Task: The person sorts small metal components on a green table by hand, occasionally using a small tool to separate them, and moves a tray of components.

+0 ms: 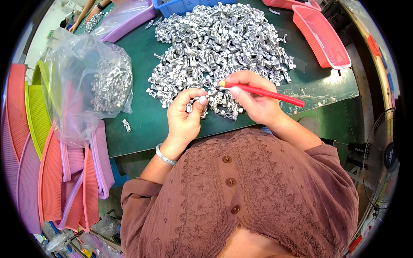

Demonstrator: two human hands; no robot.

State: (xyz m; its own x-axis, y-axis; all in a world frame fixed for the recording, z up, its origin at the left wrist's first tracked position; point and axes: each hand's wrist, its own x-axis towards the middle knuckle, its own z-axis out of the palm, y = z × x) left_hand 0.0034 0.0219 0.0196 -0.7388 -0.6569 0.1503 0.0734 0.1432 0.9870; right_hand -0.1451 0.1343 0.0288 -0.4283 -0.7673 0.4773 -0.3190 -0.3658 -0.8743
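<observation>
My left hand (183, 118) pinches a small silver metal clip (189, 107) between thumb and fingers, at the near edge of a big heap of similar clips (223, 43). Just right of it, my right hand (260, 103) is closed around a red pencil-shaped tool (282, 96) with a yellowish tip. That tip points left toward the left hand's fingertips, a little apart from them. Whether it touches any clip there is hard to make out. One loose clip (126, 125) lies on the green table (142, 137), left of my left hand.
A clear plastic bag of clips (112, 81) stands at the left, beside stacked coloured baskets (51, 172). A pink basket (322, 38) sits far right, a blue crate (193, 6) behind the heap. Another person's arm (88, 15) shows far left. A fan (380, 155) stands right.
</observation>
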